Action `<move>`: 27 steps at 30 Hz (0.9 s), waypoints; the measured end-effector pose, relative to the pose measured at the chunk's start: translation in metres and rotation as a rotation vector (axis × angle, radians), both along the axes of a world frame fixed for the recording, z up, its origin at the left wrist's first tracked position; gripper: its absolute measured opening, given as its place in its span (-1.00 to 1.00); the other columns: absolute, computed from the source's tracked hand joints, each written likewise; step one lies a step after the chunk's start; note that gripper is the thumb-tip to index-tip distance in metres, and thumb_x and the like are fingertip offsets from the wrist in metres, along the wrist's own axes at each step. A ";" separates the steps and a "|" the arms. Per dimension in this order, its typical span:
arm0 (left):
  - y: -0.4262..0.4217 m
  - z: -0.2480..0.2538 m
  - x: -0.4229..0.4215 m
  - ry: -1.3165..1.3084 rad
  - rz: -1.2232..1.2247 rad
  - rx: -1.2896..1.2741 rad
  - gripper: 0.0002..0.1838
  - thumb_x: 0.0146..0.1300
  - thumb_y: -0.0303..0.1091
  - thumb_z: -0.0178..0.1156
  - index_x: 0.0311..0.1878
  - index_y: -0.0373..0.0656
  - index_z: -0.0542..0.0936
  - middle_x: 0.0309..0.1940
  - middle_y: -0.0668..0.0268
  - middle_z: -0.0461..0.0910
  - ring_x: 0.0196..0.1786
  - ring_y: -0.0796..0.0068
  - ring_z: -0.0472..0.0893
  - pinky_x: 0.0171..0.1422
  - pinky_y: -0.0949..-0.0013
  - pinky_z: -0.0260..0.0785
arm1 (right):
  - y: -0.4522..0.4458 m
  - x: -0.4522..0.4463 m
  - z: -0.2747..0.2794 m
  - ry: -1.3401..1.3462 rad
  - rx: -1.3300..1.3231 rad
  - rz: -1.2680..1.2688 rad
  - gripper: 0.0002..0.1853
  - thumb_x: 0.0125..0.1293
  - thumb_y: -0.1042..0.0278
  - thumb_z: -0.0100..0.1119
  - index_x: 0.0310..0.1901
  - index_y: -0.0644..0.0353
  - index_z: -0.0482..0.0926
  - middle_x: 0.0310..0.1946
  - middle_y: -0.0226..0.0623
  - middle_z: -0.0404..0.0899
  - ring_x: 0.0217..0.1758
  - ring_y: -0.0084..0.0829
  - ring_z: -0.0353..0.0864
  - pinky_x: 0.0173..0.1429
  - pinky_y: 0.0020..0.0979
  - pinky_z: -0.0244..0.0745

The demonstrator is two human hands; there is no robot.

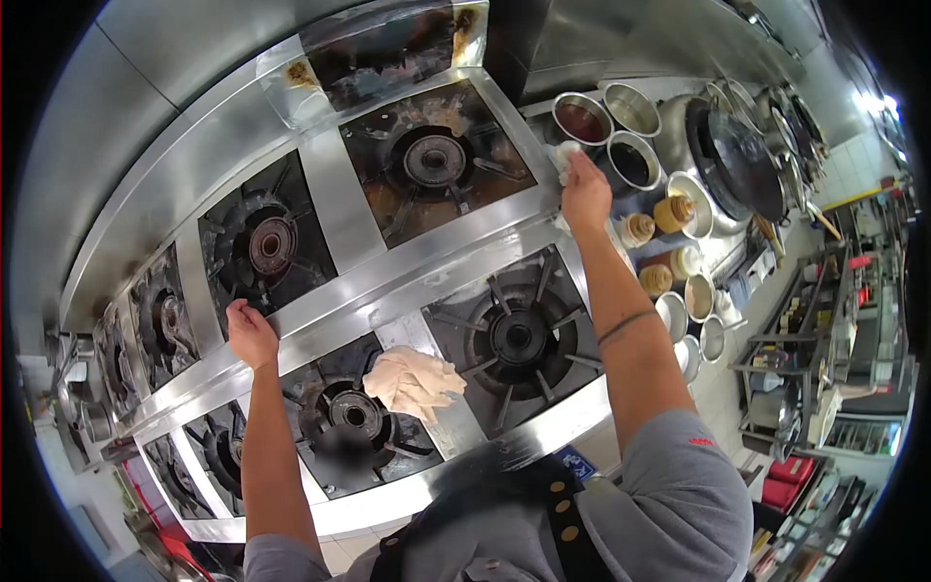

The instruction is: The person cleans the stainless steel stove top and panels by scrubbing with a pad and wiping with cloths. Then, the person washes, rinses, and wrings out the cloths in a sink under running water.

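Note:
At the right end of the raised back row of the stove, my right hand is closed on a white cloth, pressed to the steel side edge. My left hand is curled over the steel front ledge of that row, below a burner; its fingertips are partly hidden. Between my arms, a crumpled pale cloth lies on the lower front row, over the steel strip beside a burner. Another burner sits right of that cloth.
Close to my right hand stand steel pots with dark liquid and reddish liquid. Capped squeeze bottles and several small containers line the right side. A large wok is beyond them. Shelving stands far right.

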State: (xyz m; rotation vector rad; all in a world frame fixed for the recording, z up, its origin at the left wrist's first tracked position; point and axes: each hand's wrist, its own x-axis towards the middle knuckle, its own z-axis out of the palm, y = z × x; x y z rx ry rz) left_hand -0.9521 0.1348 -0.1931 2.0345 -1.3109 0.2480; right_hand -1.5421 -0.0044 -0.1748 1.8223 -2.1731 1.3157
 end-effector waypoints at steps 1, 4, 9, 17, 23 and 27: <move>0.000 0.001 -0.001 -0.005 0.011 0.013 -0.86 0.44 -0.37 0.08 -0.05 -0.11 0.59 -0.32 0.12 0.69 -0.26 -0.05 0.67 -0.17 0.00 0.46 | -0.003 -0.001 -0.003 0.002 0.002 0.017 -0.62 0.22 0.56 0.15 0.05 0.07 0.74 0.22 -0.11 0.65 0.32 -0.02 0.59 0.43 -0.11 0.46; -0.001 -0.006 0.005 0.012 0.036 0.053 -0.86 0.44 -0.37 0.08 -0.04 -0.11 0.59 -0.31 0.14 0.68 -0.27 0.00 0.66 -0.18 0.04 0.46 | 0.017 0.010 -0.006 0.524 -0.038 0.402 -0.63 0.32 0.48 0.15 0.14 0.10 0.70 0.30 -0.02 0.58 0.36 0.03 0.55 0.39 -0.09 0.50; -0.001 -0.005 0.003 0.003 0.075 0.100 -0.86 0.42 -0.40 0.09 -0.04 -0.13 0.59 -0.39 0.18 0.64 -0.35 0.12 0.63 -0.24 0.12 0.43 | -0.071 0.010 -0.018 0.338 0.099 0.428 -0.54 0.29 0.52 0.14 0.23 0.01 0.66 0.34 -0.12 0.56 0.38 0.03 0.54 0.37 -0.12 0.53; -0.001 -0.003 0.001 0.022 0.020 0.059 -0.86 0.38 -0.48 0.09 -0.06 -0.15 0.59 -0.41 0.18 0.61 -0.37 0.16 0.62 -0.24 0.17 0.43 | -0.272 0.065 -0.017 0.532 0.137 0.459 -0.53 0.30 0.43 0.16 0.24 -0.15 0.66 0.41 -0.21 0.51 0.34 -0.09 0.59 0.34 -0.14 0.57; 0.002 -0.006 0.006 0.035 0.034 0.105 -0.85 0.37 -0.50 0.08 -0.07 -0.18 0.59 -0.37 0.17 0.63 -0.36 0.16 0.63 -0.20 0.19 0.46 | -0.234 0.077 0.016 0.657 0.385 0.318 -0.53 0.24 0.40 0.21 0.21 -0.13 0.67 0.19 -0.26 0.64 0.04 0.01 0.67 0.18 -0.11 0.61; 0.000 -0.006 0.006 0.063 0.007 0.067 -0.85 0.37 -0.53 0.07 -0.07 -0.19 0.59 -0.34 0.15 0.66 -0.33 0.18 0.66 -0.20 0.19 0.47 | -0.144 0.036 -0.002 0.638 0.016 0.451 -0.60 0.27 0.51 0.12 0.11 -0.07 0.67 -0.03 -0.05 0.69 -0.06 0.00 0.68 0.11 -0.04 0.58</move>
